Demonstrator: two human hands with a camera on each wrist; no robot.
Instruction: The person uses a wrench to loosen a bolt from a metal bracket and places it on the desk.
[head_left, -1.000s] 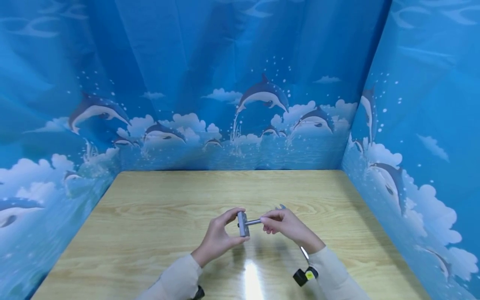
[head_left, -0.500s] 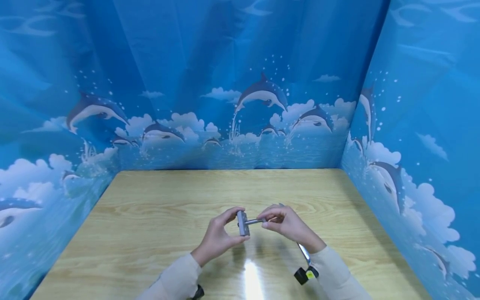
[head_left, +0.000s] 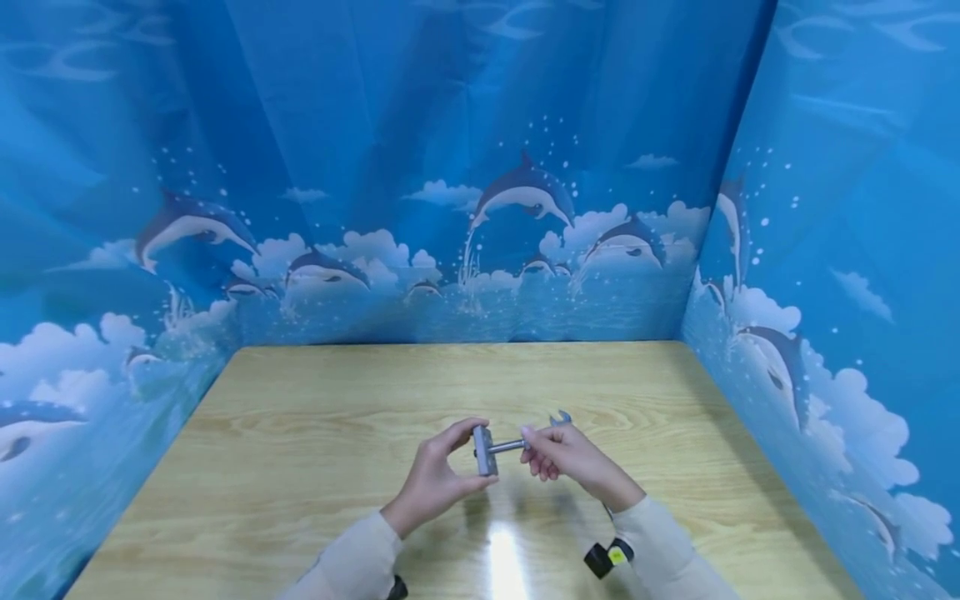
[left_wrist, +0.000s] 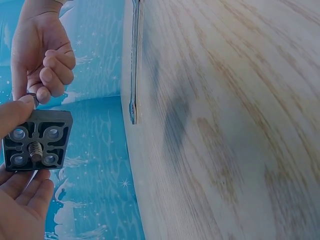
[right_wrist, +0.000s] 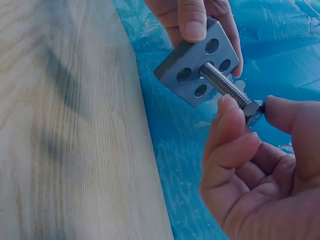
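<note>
My left hand [head_left: 442, 473] holds a grey square plate [head_left: 485, 451] upright by its opposite edges, thumb on one and fingers on the other. A threaded bolt [right_wrist: 227, 85] runs through the centre of the plate, with four-sided hole pattern around it. In the left wrist view the bolt's threaded end [left_wrist: 35, 151] pokes out of the ribbed face. My right hand [head_left: 576, 458] pinches the bolt's hex head between thumb and index finger, the other fingers curled below. Both hands are above the table.
An open-ended wrench [head_left: 560, 418] lies on the wooden table [head_left: 337, 400], partly hidden under my right hand and forearm. Blue dolphin-printed curtains [head_left: 375, 167] stand along the table's back and sides.
My right fingers have shifted round the bolt head: the thumb was below half a second ago and is now on top. The left hand and plate stay nearly still.
</note>
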